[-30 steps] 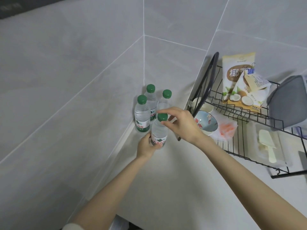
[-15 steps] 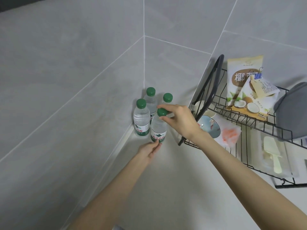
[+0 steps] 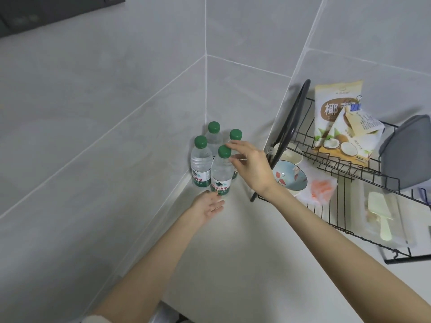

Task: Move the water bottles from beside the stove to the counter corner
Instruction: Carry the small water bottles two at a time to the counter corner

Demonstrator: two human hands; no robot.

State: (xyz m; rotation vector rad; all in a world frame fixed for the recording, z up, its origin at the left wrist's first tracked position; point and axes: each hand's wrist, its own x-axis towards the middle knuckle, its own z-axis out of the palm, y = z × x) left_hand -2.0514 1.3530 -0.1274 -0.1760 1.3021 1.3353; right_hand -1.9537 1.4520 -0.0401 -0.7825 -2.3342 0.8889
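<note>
Several clear water bottles with green caps stand upright together in the counter corner, against the tiled walls. The front bottle [image 3: 221,173] is nearest me, with another bottle [image 3: 201,164] to its left and two more behind, one at the back [image 3: 214,136] and one at the back right [image 3: 235,136]. My right hand [image 3: 250,167] hovers just right of the front bottle's cap, fingers relaxed and spread, a fingertip close to the cap. My left hand [image 3: 208,206] lies palm up and open on the counter just below the front bottle's base, fingertips near it.
A black wire dish rack [image 3: 345,180] stands right of the bottles, holding a coconut snack bag [image 3: 338,120], a patterned bowl [image 3: 290,176], a pale spatula [image 3: 382,217] and a grey pouch [image 3: 408,155]. White counter [image 3: 245,264] stretches toward me.
My left hand let go of the front bottle's base and drew back, opening palm up. My right hand released the cap and its fingers spread. The bottle stands in the corner group.
</note>
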